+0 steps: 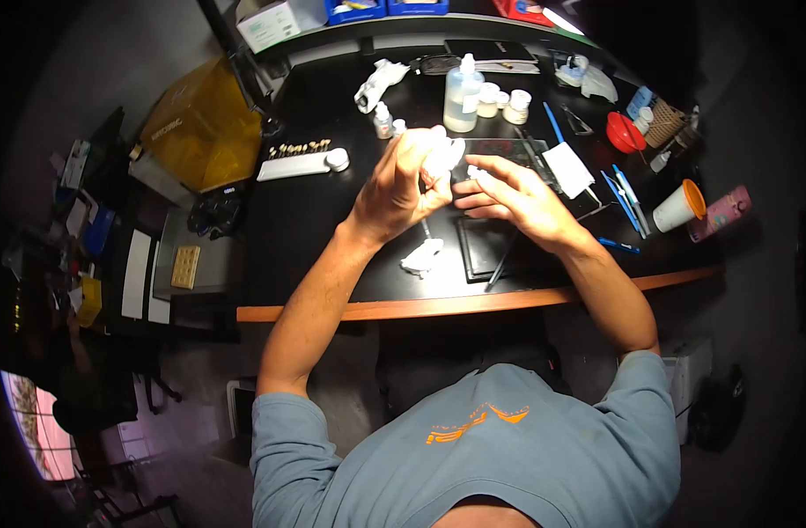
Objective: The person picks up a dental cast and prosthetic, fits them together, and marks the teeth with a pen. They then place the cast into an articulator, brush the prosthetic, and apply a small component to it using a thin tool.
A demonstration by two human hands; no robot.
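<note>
Both hands were up over the middle of the black desk (332,220), working on one small white piece (444,157), so I'd say this was mid-job rather than near the end. Left hand (401,187) was curled around the piece, pinching it at the fingertips, with what looked like a thin tool handle poking down out of the fist (too blurry to say for sure). Right hand (508,198) had its fingers stretched toward the piece, tips touching or nearly touching it, and I couldn't tell if it actually gripped anything. The piece itself looked pale, smooth and kind of lumpy, held in the air above a dark tray (484,246). A crumpled white wipe (422,257) sat on the desk just below the left wrist. Clear squeeze bottle (463,95) and little white jars (505,104) stood further back, not in use, and an orange-lidded cup (681,207) sat well off to the right.
</note>
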